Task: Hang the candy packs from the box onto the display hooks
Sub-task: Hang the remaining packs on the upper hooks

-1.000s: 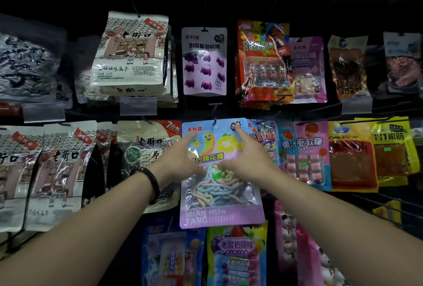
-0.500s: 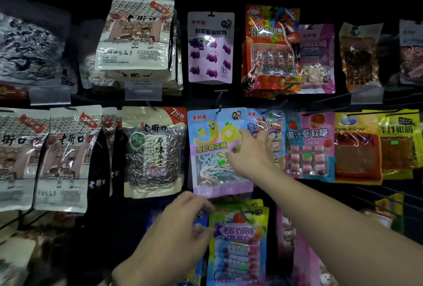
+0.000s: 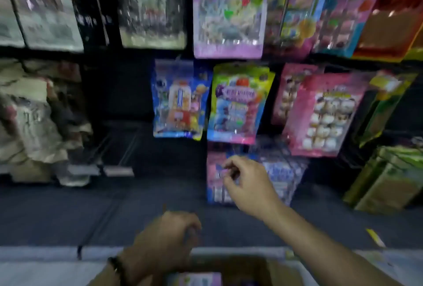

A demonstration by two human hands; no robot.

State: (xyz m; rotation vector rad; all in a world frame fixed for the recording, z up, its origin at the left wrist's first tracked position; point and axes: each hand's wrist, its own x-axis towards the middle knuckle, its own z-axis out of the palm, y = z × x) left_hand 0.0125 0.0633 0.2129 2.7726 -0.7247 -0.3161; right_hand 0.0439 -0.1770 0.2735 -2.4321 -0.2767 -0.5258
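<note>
A pink-topped candy pack (image 3: 196, 279) lies in the brown cardboard box (image 3: 247, 267) at the bottom edge. My left hand (image 3: 164, 240), curled and empty as far as the blur shows, hovers just above it. My right hand (image 3: 247, 185), fingers loosely bent and holding nothing, hangs before a blue-and-pink hanging candy bag (image 3: 217, 185).

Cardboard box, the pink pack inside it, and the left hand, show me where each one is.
cardboard box (image 3: 263, 269), head view, inner brown wall.
pink pack (image 3: 196, 280), head view, top face.
left hand (image 3: 167, 237), head view, back of hand.
</note>
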